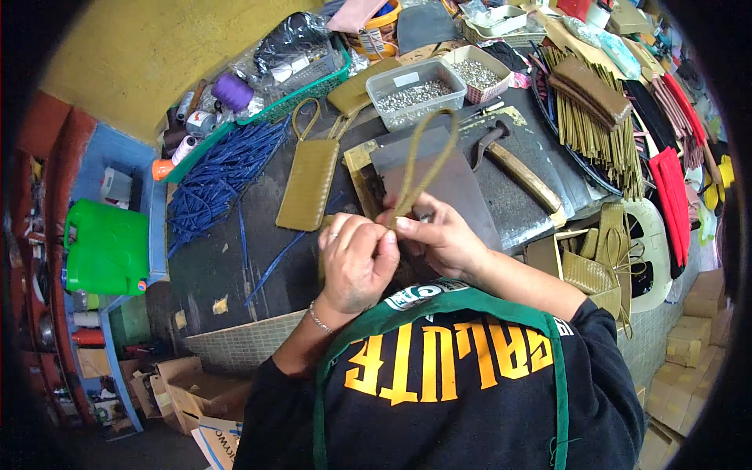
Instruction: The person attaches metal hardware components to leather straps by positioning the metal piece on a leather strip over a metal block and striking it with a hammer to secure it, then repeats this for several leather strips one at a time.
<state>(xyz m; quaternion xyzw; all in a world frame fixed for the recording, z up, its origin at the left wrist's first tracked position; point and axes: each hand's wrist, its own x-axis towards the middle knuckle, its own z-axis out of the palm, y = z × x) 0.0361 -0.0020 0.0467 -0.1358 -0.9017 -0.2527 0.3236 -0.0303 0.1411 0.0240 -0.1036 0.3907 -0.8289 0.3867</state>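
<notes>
Both my hands are together in front of my chest, at the table's near edge. My left hand (354, 262) is closed, its fingers curled around the base of an olive-gold strap loop (406, 200). My right hand (445, 241) pinches the same strap between thumb and fingers, right beside the left. The loop stands up and away from me above the hands. Something olive shows behind my left hand, mostly hidden. Just beyond lies a woven olive-gold pouch (309, 184) with its own wrist loop. A dark flat plate (450, 188) lies beyond my right hand.
A wooden-handled hammer (523, 178) lies at the right of the plate. A clear tub (385, 112) of small metal pieces stands farther back. Blue strips (227, 184) are heaped at left; olive strips (583, 133) and a brown folded piece (589, 92) lie at right. A green jerrycan (106, 247) stands far left.
</notes>
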